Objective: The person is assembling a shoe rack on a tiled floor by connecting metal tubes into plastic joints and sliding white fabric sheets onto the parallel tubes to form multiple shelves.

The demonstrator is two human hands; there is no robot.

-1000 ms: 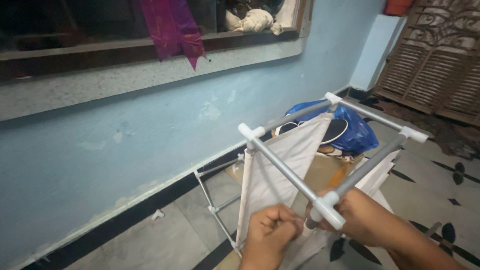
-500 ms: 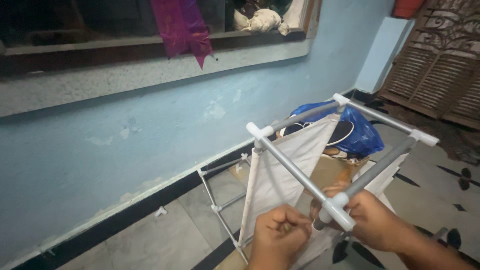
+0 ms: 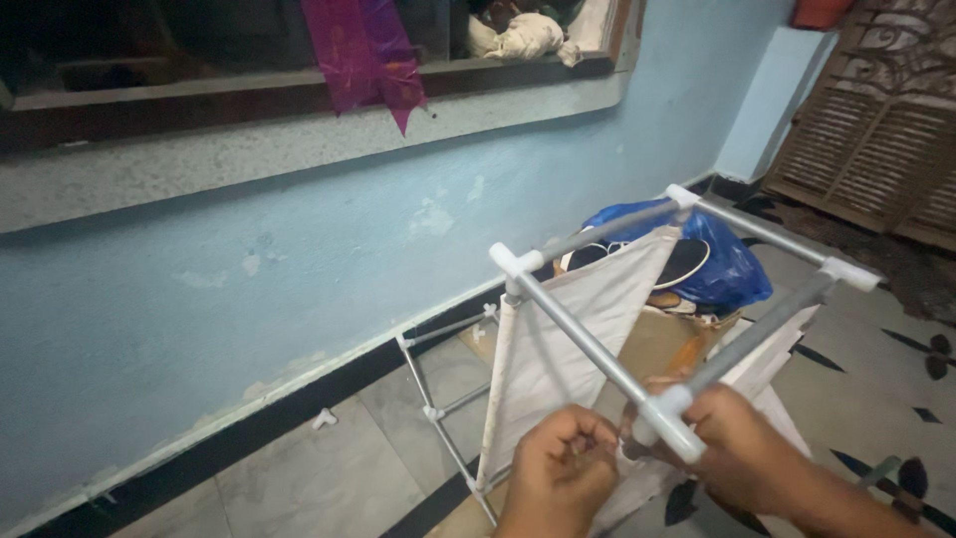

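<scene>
Grey pipe frame (image 3: pixel 588 344) with white corner joints runs its top rods from near right to far left, its near corner gripped by the closed right hand (image 3: pixel 742 443), the fisted left hand (image 3: pixel 563 478) pinching white cloth (image 3: pixel 568 329) just beside it

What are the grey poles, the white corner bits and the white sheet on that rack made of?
The grey round poles look like smooth metal tube, given their dull sheen, though coated plastic is possible. The white corner joints seem to be moulded plastic, matte and blocky. The white sheet panel looks like thin fabric, since it hangs flat with soft creases.
</scene>
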